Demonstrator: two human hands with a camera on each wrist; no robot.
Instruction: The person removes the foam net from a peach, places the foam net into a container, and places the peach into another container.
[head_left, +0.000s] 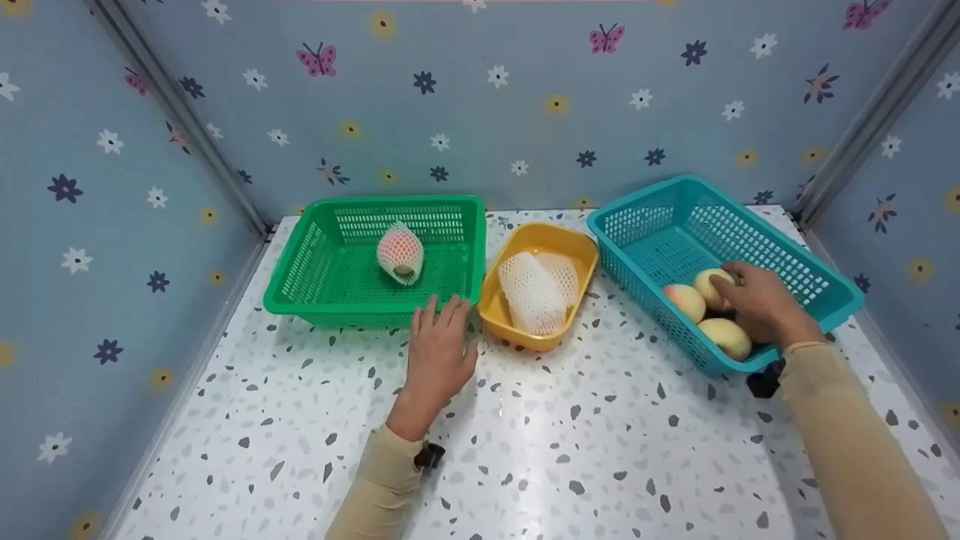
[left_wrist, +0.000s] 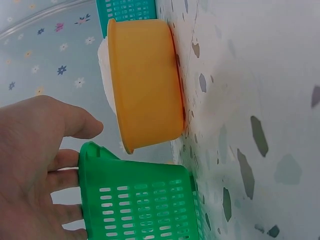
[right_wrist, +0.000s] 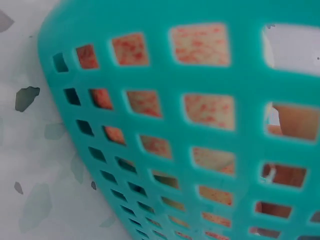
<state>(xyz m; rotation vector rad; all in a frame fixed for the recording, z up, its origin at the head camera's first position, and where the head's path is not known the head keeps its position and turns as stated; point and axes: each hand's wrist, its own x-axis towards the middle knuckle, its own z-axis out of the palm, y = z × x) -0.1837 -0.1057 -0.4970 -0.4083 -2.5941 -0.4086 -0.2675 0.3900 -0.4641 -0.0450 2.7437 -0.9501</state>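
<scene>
My left hand [head_left: 441,352] lies at the front rim of the green basket [head_left: 360,308], its fingers extended over the edge and its thumb apart. In that basket lies one peach in a foam net sleeve [head_left: 400,253]. Inside the blue basket [head_left: 645,296], my right hand [head_left: 766,300] has its thumb and fingers curled at a yellowish peach [head_left: 711,289]. A reddish peach [head_left: 684,303] and a yellow peach [head_left: 724,337] lie beside it, with another partly under the hand. In the right wrist view, the basket wall [right_wrist: 250,115] covers most of the fruit and fingers.
Between the two baskets stands a yellow tub [head_left: 538,343] holding white foam net sleeves [head_left: 534,294]. The speckled white tabletop [head_left: 555,465] extends in front. A flowered panel [head_left: 480,112] rises behind the baskets, with further panels at both sides.
</scene>
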